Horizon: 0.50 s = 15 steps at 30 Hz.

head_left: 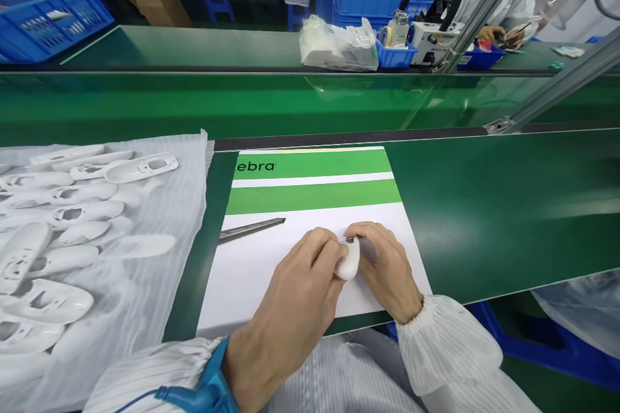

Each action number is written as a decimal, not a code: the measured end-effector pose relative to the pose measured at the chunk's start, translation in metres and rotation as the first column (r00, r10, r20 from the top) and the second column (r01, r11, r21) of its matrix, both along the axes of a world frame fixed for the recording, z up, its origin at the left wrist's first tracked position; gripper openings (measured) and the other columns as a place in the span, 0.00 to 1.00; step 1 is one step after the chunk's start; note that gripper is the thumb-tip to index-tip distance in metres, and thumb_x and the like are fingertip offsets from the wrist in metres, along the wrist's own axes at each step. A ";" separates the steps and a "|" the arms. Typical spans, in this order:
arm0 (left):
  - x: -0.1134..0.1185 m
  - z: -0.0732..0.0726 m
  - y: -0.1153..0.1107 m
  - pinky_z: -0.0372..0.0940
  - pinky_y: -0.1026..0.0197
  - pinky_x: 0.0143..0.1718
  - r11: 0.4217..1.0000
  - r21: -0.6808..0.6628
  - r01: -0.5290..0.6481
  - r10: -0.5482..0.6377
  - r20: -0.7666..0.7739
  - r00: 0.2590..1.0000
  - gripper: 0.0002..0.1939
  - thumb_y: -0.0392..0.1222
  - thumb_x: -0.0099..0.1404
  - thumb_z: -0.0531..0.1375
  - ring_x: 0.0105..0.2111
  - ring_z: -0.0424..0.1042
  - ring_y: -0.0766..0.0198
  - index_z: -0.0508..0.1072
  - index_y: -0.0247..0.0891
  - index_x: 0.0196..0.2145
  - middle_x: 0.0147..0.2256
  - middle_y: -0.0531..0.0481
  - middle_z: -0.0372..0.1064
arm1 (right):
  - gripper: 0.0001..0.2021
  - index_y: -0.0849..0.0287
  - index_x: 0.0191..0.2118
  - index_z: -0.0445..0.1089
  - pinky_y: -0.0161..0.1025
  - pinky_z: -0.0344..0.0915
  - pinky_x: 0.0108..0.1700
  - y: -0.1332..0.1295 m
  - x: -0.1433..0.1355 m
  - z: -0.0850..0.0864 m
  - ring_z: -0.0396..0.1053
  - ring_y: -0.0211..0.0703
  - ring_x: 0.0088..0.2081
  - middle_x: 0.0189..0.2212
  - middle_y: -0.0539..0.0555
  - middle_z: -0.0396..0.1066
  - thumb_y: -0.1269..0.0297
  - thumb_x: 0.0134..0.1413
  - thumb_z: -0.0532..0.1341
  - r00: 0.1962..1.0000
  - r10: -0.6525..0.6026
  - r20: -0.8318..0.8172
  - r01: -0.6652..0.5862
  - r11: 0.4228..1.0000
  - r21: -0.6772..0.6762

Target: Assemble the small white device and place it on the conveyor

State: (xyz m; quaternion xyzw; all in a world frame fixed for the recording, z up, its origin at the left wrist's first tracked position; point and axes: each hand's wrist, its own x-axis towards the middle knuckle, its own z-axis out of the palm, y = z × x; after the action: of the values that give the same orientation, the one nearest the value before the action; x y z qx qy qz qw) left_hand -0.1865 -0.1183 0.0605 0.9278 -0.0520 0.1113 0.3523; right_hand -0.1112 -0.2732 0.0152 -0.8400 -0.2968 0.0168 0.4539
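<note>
Both my hands hold one small white plastic shell (348, 262) just above a white and green printed sheet (300, 190) on the green workbench. My left hand (290, 310) wraps its near side, with a blue wrist strap (208, 387) at the cuff. My right hand (382, 268) pinches its top end with the fingertips. A dark slim tool (252, 229) lies on the sheet, left of my hands.
Several white plastic shells (72, 206) lie on a white cloth (179, 206) at the left. Beyond runs a green conveyor (290, 103). Blue crates (43, 19), a bag of parts (336, 45) and a machine (436, 35) stand behind; another person's hand (489, 33) works far right.
</note>
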 end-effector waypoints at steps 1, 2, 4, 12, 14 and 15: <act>0.000 0.001 0.000 0.66 0.61 0.37 1.000 0.003 -0.001 0.001 0.012 1.000 0.12 0.26 0.63 0.57 0.38 0.65 0.66 0.64 0.41 0.40 0.39 0.52 0.64 | 0.13 0.51 0.44 0.67 0.43 0.60 0.50 0.000 0.000 0.000 0.68 0.42 0.47 0.43 0.47 0.73 0.77 0.57 0.60 1.000 0.003 -0.001 -0.003 1.000 0.000; 0.000 0.002 -0.001 0.66 0.61 0.37 1.000 0.003 -0.002 0.002 0.024 1.000 0.12 0.26 0.63 0.57 0.38 0.66 0.65 0.64 0.41 0.40 0.40 0.52 0.64 | 0.13 0.51 0.44 0.68 0.43 0.60 0.51 0.000 0.000 0.001 0.68 0.42 0.47 0.43 0.47 0.73 0.77 0.57 0.61 1.000 0.007 -0.004 -0.007 1.000 -0.001; 0.001 0.004 -0.002 0.66 0.61 0.38 1.000 -0.007 0.004 -0.003 0.045 0.999 0.13 0.26 0.63 0.58 0.40 0.66 0.64 0.64 0.41 0.41 0.40 0.52 0.65 | 0.15 0.50 0.44 0.68 0.43 0.60 0.51 0.001 0.000 0.002 0.68 0.41 0.47 0.43 0.46 0.73 0.77 0.55 0.61 1.000 0.017 -0.016 -0.017 1.000 0.005; 0.007 0.010 -0.011 0.68 0.60 0.35 0.999 -0.041 0.000 0.001 0.037 0.999 0.10 0.29 0.64 0.57 0.37 0.67 0.64 0.63 0.42 0.38 0.38 0.52 0.65 | 0.12 0.50 0.42 0.70 0.45 0.66 0.46 0.007 -0.006 0.000 0.70 0.45 0.42 0.40 0.48 0.74 0.73 0.53 0.61 0.958 0.041 -0.284 0.009 0.985 0.172; 0.008 0.011 -0.011 0.68 0.59 0.35 0.999 -0.034 -0.011 0.012 0.034 0.999 0.08 0.30 0.65 0.57 0.37 0.67 0.63 0.63 0.42 0.38 0.38 0.51 0.66 | 0.10 0.50 0.41 0.70 0.45 0.67 0.45 0.009 -0.007 -0.001 0.71 0.45 0.41 0.39 0.49 0.74 0.71 0.54 0.60 0.956 0.044 -0.290 0.004 0.987 0.161; 0.008 0.012 -0.011 0.68 0.59 0.34 0.999 -0.030 -0.016 0.017 0.035 0.999 0.08 0.31 0.65 0.57 0.37 0.68 0.63 0.64 0.43 0.37 0.38 0.51 0.66 | 0.09 0.51 0.41 0.70 0.45 0.67 0.45 0.010 -0.008 -0.002 0.71 0.45 0.40 0.38 0.49 0.74 0.71 0.55 0.60 0.966 0.033 -0.257 0.002 0.991 0.133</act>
State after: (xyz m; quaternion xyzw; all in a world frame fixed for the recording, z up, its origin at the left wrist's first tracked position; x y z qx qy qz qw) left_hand -0.1783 -0.1293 0.0722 0.9208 -0.0487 0.1312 0.3640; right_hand -0.1190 -0.2636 0.0136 -0.7963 -0.2421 0.1103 0.5433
